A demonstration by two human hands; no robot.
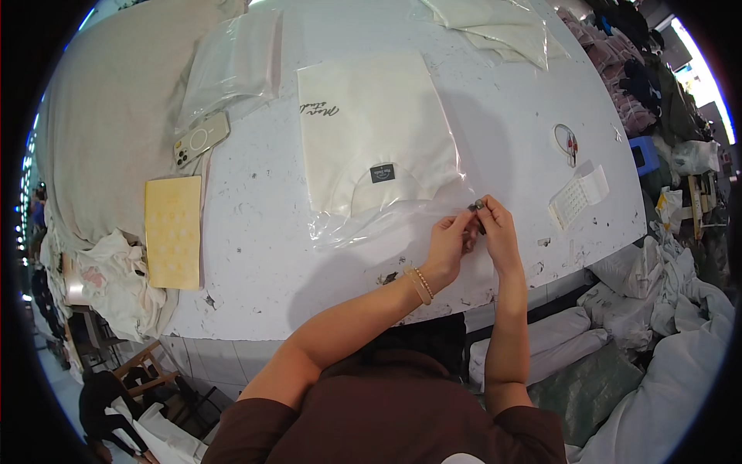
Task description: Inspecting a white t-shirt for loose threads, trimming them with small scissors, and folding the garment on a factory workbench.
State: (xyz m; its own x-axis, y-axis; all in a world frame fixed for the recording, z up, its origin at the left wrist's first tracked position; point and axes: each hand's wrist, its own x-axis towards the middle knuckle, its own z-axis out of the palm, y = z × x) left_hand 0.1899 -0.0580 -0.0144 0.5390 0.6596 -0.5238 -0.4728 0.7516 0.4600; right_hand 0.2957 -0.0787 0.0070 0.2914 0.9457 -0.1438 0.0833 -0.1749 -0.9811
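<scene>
A folded white shirt (pixel 371 116) lies flat in a clear plastic bag (pixel 340 230) in the middle of the table, its neckline with a dark label turned toward me. Just off the bag's near right corner, my left hand (pixel 452 246) and my right hand (pixel 499 236) meet. Both are closed, fingertips pinched together around something small and dark (pixel 475 206) whose kind I cannot make out. The left fingers partly hide behind each other, and a beaded bracelet (pixel 422 284) circles that wrist.
Left on the white table (pixel 255 271) are a yellow booklet (pixel 174 232), a phone (pixel 202 139) and a bagged garment (pixel 236 58). To the right lie small scissors (pixel 572 147) and a sticker sheet (pixel 570 205). More bagged garments (pixel 502 27) rest at the far edge.
</scene>
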